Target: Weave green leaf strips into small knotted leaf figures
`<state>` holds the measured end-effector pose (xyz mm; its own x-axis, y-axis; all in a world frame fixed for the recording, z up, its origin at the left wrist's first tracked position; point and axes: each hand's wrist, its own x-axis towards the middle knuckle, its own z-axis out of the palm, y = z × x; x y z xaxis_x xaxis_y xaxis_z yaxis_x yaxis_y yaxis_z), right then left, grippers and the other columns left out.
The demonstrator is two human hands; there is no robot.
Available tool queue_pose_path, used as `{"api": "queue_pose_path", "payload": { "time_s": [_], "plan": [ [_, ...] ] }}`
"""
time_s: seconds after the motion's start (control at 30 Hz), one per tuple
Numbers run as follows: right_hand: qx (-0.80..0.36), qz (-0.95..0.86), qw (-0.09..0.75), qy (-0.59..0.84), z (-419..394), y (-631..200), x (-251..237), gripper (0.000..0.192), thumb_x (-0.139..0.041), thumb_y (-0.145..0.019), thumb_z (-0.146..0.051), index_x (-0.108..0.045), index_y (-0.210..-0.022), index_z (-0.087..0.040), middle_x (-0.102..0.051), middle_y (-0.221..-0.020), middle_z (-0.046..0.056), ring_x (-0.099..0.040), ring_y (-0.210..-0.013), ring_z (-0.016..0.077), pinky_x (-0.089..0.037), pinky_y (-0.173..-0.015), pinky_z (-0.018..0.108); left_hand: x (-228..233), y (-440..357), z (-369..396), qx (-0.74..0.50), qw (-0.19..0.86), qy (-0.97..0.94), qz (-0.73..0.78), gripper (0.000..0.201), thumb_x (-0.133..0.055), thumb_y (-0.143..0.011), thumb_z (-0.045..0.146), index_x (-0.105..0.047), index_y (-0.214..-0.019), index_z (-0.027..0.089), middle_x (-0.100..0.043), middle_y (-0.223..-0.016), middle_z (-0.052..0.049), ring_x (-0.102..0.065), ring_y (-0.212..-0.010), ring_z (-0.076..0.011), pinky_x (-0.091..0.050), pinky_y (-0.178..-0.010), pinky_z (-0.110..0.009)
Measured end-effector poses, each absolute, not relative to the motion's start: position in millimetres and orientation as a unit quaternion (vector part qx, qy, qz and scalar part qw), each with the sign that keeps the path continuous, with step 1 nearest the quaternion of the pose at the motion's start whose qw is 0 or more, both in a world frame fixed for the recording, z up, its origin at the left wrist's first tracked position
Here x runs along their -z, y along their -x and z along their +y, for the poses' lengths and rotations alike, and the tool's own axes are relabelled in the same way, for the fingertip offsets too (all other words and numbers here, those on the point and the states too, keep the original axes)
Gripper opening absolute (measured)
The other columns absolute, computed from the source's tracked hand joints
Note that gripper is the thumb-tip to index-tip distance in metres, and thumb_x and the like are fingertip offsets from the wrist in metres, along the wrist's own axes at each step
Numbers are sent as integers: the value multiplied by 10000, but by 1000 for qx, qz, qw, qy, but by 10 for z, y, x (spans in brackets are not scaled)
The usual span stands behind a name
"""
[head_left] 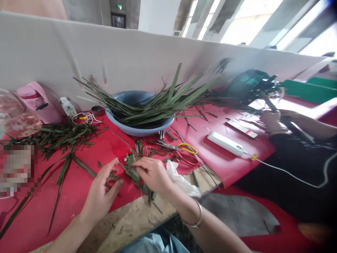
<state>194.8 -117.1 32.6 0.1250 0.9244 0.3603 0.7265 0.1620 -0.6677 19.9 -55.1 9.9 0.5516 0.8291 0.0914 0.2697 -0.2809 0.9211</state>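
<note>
At lower center, the right hand [152, 174] is grasping the leaf bundle [135, 172]; the left hand [101, 193], fingers released, is touching its left side.

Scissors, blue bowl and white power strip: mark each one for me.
scissors [187, 154], head view, on the yellow and red handles.
blue bowl [137, 130], head view, on its front wall.
white power strip [224, 143], head view, mid-body.
</note>
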Motion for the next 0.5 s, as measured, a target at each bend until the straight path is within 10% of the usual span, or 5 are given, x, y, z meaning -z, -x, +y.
{"api": "queue_pose_path", "payload": {
  "time_s": [0.2,0.37,0.5],
  "plan": [
    [-161,-586,372,702,-898,-2228,-316,389,-561,-720,-247,-493,-1099,-192,-653,-815,11,-599,-672,108,-443,-627,203,-317,-339,-106,-286,346,-776,444,299,-441,-774,394,-627,-889,191,-679,-811,-40,-614,-778,-181,-459,-722,-273],
    [-49,-357,342,868,-619,-3195,-246,307,-564,-681,-380,-553,-762,-84,-612,-869,163,-568,-862,214,-400,-683,321,-181,-420,539,-217,272,-766,541,373,-452,-756,357,-553,-1045,144,-674,-817,-90,-619,-782,-213,-444,-712,-297],
    [-70,-366,406,834,-553,-3545,-171,287,-660,-569,-305,-449,-461,-143,-579,-555,77,-580,-637,176,-386,-530,264,-17,-509,890,-190,208,-773,569,352,-434,-760,298,-566,-1032,119,-647,-939,-137,-585,-920,-238,-426,-783,-305]
  ]
}}
